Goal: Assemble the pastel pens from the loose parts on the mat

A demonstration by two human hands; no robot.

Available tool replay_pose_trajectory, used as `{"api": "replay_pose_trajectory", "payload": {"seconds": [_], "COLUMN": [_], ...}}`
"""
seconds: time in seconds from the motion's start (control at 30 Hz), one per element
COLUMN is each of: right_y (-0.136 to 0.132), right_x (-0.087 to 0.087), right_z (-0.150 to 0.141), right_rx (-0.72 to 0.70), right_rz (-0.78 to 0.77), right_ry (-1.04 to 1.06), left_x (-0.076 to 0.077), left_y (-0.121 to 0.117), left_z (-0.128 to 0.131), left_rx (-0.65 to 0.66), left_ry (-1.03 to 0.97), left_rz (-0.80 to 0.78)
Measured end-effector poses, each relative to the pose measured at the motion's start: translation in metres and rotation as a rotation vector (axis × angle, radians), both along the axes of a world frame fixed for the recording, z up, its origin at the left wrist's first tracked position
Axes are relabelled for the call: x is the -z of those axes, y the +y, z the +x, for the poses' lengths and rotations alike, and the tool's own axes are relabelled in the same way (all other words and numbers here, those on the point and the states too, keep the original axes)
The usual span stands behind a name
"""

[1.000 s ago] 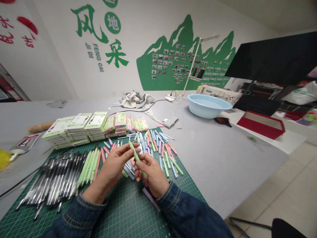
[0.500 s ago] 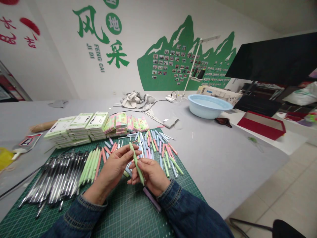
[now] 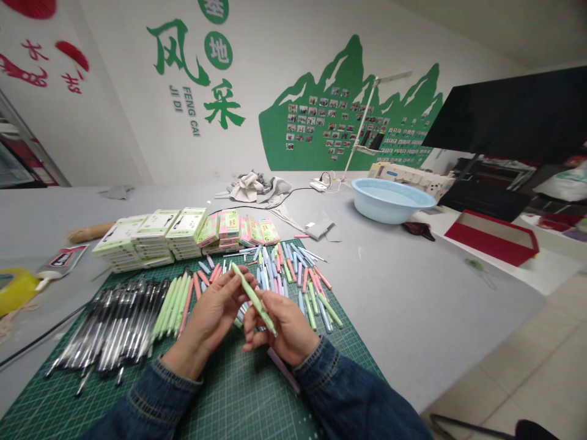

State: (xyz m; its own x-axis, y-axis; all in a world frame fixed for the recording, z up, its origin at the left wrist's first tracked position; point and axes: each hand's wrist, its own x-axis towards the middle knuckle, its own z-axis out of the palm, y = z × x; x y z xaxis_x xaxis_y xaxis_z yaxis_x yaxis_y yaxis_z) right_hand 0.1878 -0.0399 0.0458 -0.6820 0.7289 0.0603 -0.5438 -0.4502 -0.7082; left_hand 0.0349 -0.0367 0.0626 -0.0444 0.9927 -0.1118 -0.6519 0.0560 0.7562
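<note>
A light green pen [image 3: 254,297] is held at a slant between both hands above the green cutting mat [image 3: 229,391]. My left hand [image 3: 217,311] pinches its upper part between thumb and fingers. Around the lower part, my right hand [image 3: 284,321] has its thumb and fingers closed. Under the right wrist lies a purple pen barrel [image 3: 283,371]. Several green pens [image 3: 173,305] lie in a row left of my left hand, beside many clear pens with black caps [image 3: 114,330]. Loose pastel pen parts [image 3: 298,275] are scattered beyond my hands.
Stacked white-green boxes [image 3: 156,229] and pink-green boxes [image 3: 229,226] stand behind the mat. Tape [image 3: 18,290] lies far left. A light blue basin [image 3: 389,205], a red box [image 3: 493,238] and a sewing machine [image 3: 413,177] are at the right. Crumpled cloth [image 3: 257,186] lies at the back.
The green pen has tilted further over, its lower end shifting right. My fingers have moved slightly on it. The whole view has shifted a little.
</note>
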Motion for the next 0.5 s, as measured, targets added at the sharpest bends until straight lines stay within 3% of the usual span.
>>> {"api": "replay_pose_trajectory", "payload": {"seconds": [0.07,0.17,0.37,0.5], "right_y": [-0.001,-0.003,-0.006,-0.007], "right_x": [-0.005,-0.008,-0.003,-0.005], "right_z": [0.002,0.003,-0.003,-0.001], "right_rx": [0.116,0.101,0.184,0.124], "right_rz": [0.093,0.202,0.19,0.175], "right_ry": [-0.024,-0.035,-0.076,-0.097], "left_x": [0.004,0.009,0.007,0.005], "left_y": [0.005,0.009,0.004,0.004], "left_z": [-0.006,-0.012,-0.012,-0.014], "left_rx": [-0.122,-0.205,-0.158,-0.146], "left_ry": [-0.064,-0.116,-0.149,-0.115], "left_rz": [-0.045,-0.115,-0.092,-0.078]}}
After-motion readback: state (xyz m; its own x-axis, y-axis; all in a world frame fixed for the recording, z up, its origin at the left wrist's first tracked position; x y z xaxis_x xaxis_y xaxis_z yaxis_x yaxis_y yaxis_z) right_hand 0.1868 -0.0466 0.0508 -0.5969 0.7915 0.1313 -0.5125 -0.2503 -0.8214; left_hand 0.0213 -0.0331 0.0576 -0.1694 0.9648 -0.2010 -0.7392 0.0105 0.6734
